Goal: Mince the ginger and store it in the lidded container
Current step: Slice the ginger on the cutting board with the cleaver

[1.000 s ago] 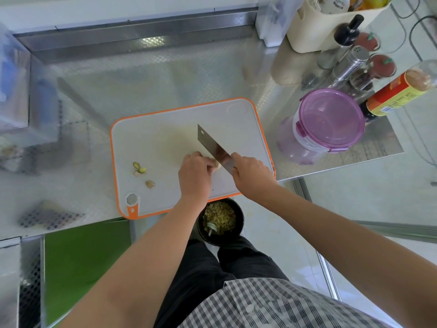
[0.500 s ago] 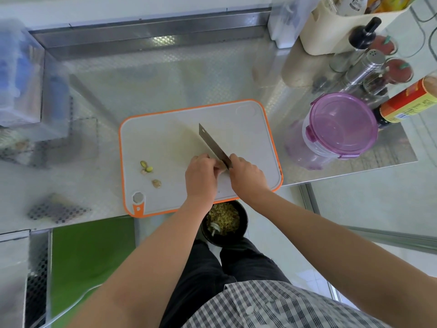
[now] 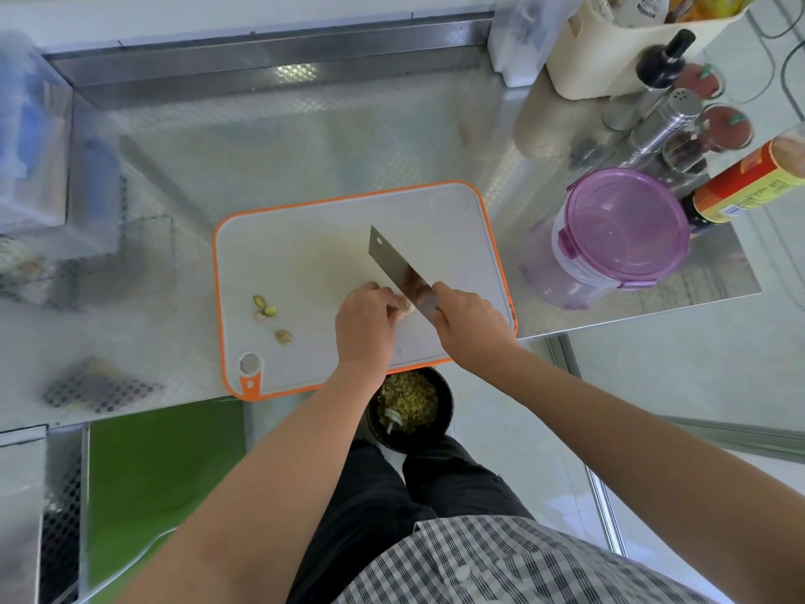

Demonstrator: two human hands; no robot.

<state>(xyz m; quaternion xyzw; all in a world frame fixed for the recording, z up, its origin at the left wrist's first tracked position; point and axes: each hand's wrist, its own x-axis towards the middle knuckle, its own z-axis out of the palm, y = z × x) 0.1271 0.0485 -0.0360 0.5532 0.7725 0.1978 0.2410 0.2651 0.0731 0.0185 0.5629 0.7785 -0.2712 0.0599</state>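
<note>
A white cutting board [image 3: 305,237] with an orange rim lies on the steel counter. My left hand [image 3: 365,325] holds a small pale piece of ginger [image 3: 405,308] down on the board, fingers curled over it. My right hand [image 3: 468,325] grips the handle of a cleaver [image 3: 394,265], whose blade stands right against the ginger on its right side. A few ginger scraps [image 3: 266,308] lie at the board's left. The lidded container [image 3: 623,231], clear with a purple clip lid, stands closed to the right of the board.
A black bowl of chopped scraps [image 3: 409,405] sits below the counter edge near my legs. Bottles, shakers and a cream caddy [image 3: 610,50] crowd the back right. Clear plastic boxes [image 3: 30,137] stand at the left. A green surface [image 3: 161,464] lies under the counter.
The cleaver blade has shifted slightly between cuts beside the ginger, its flat face showing more. Both hands stay in the same spot on the board.
</note>
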